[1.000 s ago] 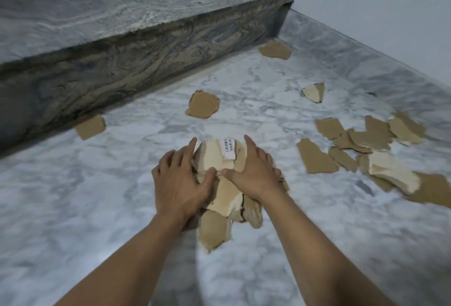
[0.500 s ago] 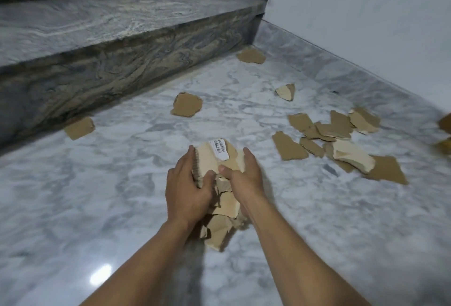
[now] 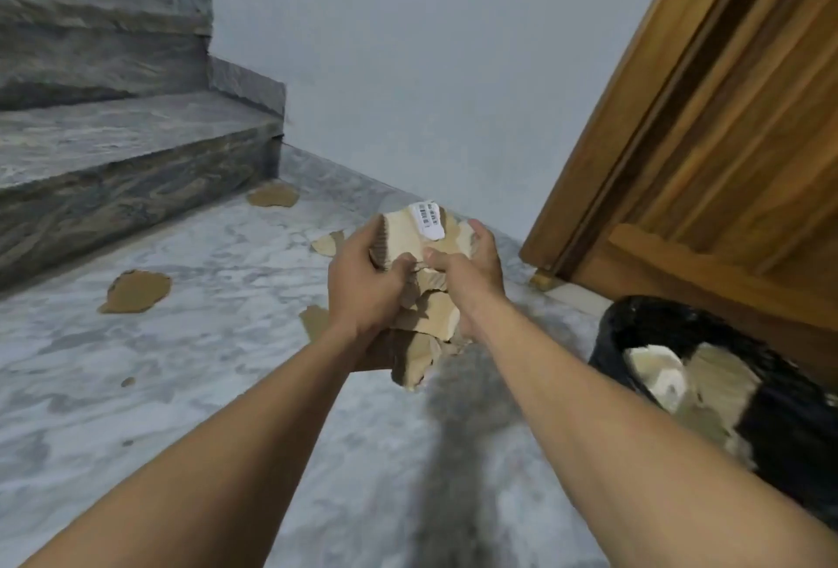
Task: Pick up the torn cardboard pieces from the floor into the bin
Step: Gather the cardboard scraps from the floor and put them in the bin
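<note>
1. Your left hand (image 3: 362, 282) and right hand (image 3: 471, 273) are pressed in from either side on a bundle of torn tan cardboard pieces (image 3: 424, 295), thumbs meeting on top, so both are clamped on it.
2. You hold the bundle up off the grey-white marble floor (image 3: 204, 363); its top piece carries a white barcode sticker (image 3: 427, 219), and its lowest scrap hangs below your wrists.
3. The black bag-lined bin (image 3: 725, 386) sits low to your right, beside the brown wooden door (image 3: 725, 137), with pale cardboard already inside.
4. More brown torn scraps lie on the floor: one (image 3: 136, 291) to your left, one (image 3: 273, 195) at the foot of the grey marble stair step (image 3: 127, 168), and others partly hidden behind your left hand.
</note>
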`<state>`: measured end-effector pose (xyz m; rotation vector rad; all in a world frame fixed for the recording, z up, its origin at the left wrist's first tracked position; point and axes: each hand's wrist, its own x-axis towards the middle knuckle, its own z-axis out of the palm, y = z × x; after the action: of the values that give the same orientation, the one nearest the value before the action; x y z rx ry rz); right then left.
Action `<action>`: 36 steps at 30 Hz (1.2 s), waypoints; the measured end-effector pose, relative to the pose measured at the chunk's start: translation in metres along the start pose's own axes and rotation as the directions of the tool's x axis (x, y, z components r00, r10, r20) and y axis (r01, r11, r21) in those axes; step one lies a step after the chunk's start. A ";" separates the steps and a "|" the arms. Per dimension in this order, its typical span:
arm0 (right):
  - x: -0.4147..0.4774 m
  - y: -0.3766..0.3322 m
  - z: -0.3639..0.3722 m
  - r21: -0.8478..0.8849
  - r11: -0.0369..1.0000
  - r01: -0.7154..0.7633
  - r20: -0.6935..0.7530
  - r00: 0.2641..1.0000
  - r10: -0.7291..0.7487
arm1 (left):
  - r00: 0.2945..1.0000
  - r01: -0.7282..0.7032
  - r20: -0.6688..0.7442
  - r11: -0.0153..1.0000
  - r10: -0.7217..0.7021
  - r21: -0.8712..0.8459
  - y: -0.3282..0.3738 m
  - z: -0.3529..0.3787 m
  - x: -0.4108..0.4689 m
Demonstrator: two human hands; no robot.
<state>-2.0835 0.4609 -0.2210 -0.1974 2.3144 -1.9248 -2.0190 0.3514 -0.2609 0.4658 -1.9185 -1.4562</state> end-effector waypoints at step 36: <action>0.008 -0.008 -0.230 -0.627 0.779 0.011 -0.086 0.993 -0.083 | 0.921 -0.253 0.360 0.933 0.151 0.256 0.059 0.143 -0.065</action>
<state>-2.1322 0.6809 -0.1717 -0.2125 2.9729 -1.1164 -2.0657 0.5119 -0.2461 0.1438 -2.3969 -1.1686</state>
